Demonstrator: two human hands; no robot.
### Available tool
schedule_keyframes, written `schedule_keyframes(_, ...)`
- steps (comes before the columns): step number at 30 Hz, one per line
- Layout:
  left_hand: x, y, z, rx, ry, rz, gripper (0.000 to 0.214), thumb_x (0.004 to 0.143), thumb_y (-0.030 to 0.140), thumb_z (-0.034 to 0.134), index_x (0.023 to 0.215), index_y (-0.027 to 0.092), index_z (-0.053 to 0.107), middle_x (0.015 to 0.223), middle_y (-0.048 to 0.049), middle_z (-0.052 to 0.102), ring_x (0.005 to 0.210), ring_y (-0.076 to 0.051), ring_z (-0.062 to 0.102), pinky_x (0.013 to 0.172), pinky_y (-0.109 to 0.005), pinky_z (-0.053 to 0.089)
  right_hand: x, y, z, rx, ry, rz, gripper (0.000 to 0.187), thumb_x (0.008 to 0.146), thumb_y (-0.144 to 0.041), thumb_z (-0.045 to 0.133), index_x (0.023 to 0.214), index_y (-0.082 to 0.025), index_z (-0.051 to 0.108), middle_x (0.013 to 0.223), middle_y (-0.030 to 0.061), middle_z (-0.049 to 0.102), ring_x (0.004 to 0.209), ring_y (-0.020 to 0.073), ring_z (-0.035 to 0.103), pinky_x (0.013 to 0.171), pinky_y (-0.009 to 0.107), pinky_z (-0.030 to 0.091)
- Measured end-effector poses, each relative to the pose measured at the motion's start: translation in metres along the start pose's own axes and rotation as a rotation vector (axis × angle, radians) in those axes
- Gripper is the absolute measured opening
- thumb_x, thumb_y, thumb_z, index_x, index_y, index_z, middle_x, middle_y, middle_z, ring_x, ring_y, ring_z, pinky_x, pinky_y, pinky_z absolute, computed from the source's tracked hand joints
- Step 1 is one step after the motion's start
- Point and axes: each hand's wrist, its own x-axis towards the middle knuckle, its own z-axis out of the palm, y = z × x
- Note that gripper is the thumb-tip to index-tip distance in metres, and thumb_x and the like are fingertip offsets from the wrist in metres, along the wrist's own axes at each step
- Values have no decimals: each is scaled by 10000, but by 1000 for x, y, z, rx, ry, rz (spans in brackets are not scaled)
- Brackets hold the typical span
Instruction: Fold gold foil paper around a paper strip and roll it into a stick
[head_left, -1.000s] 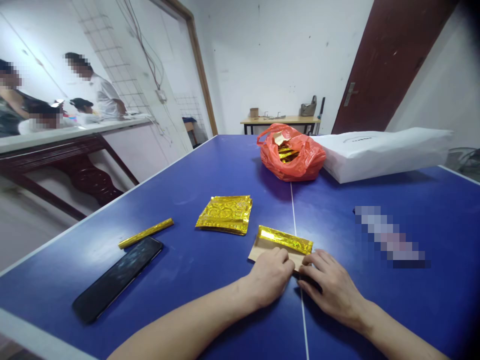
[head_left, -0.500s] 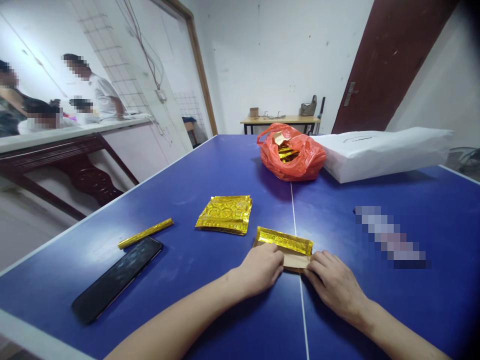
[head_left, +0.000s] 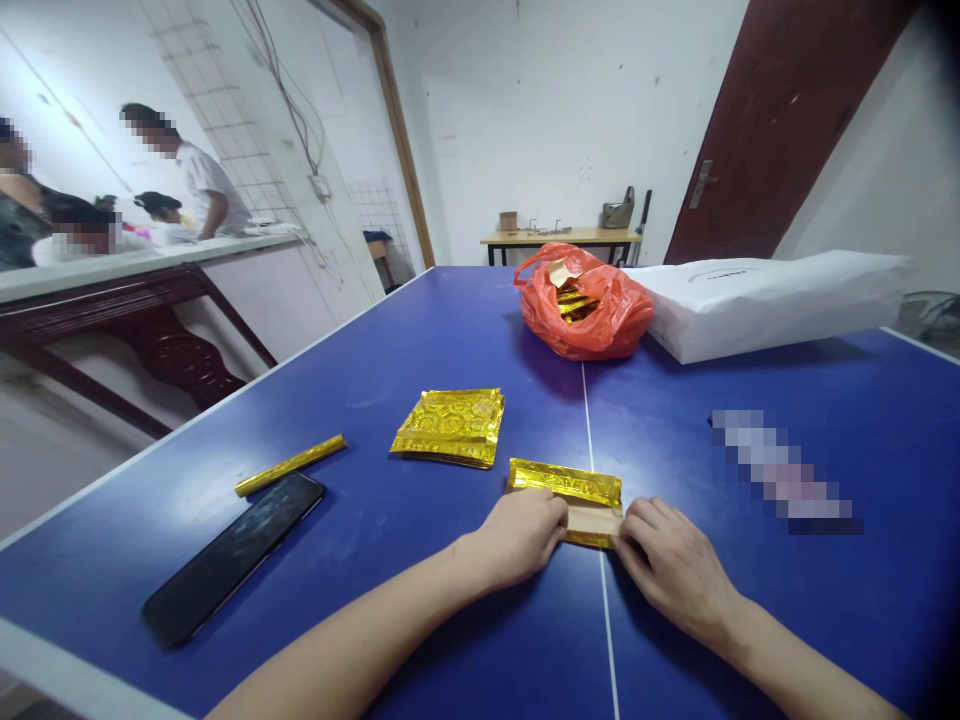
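Note:
My left hand and my right hand rest on the blue table tennis table, pressing on opposite ends of a gold foil sheet. A strip of tan paper shows in the middle of the foil, between my fingers, with gold along both long edges. Farther left lie a stack of gold foil sheets, a thin rolled gold foil stick and a black smartphone. None of these touches my hands.
A red plastic bag with gold foil inside and a white paper bag sit at the table's far end. A pixelated object lies on the right. Several people stand at a counter beyond the left edge.
The foil now lies over both long sides of the tan paper, leaving a narrower strip showing. My hands have drawn slightly apart to the packet's ends.

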Motion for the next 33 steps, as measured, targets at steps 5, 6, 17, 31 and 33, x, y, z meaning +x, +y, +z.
schedule_keyframes(5, -1, 0, 1, 46, -1, 32, 159, 825, 150, 400, 844, 170, 557, 828, -38, 576, 753, -166, 526, 672, -264, 410, 0, -1, -2, 32, -35, -1, 164, 825, -214, 460, 669, -193, 504, 717, 31, 533, 670, 162, 480, 619, 290, 351)
schedule_keyframes(6, -1, 0, 1, 66, 5, 32, 154, 823, 152, 403, 843, 170, 554, 825, -39, 573, 751, -169, 522, 668, -266, 408, 0, -1, -3, 36, -40, -1, 157, 822, -217, 469, 671, -193, 505, 723, 32, 535, 677, 164, 480, 624, 292, 353)
schedule_keyframes(17, -1, -5, 3, 121, 19, 19, 150, 851, 176, 371, 839, 173, 520, 822, -41, 553, 742, -176, 509, 651, -267, 393, 0, 0, 0, -9, -41, 19, 213, 853, -194, 414, 662, -191, 511, 700, 31, 531, 654, 163, 471, 610, 293, 339)
schedule_keyframes(31, -3, -3, -4, 33, -35, 0, 173, 842, 146, 351, 921, 177, 502, 871, -45, 559, 780, -177, 508, 674, -269, 392, 0, 4, 1, -53, -49, 58, 219, 844, -180, 406, 650, -186, 508, 673, 24, 530, 636, 159, 466, 609, 287, 320)
schedule_keyframes(33, -2, -3, -2, 40, -35, -6, 169, 843, 152, 353, 923, 177, 501, 871, -46, 559, 778, -179, 509, 671, -271, 393, -1, 5, 2, -59, -59, 64, 214, 836, -177, 415, 643, -186, 507, 669, 22, 529, 633, 160, 467, 606, 288, 316)
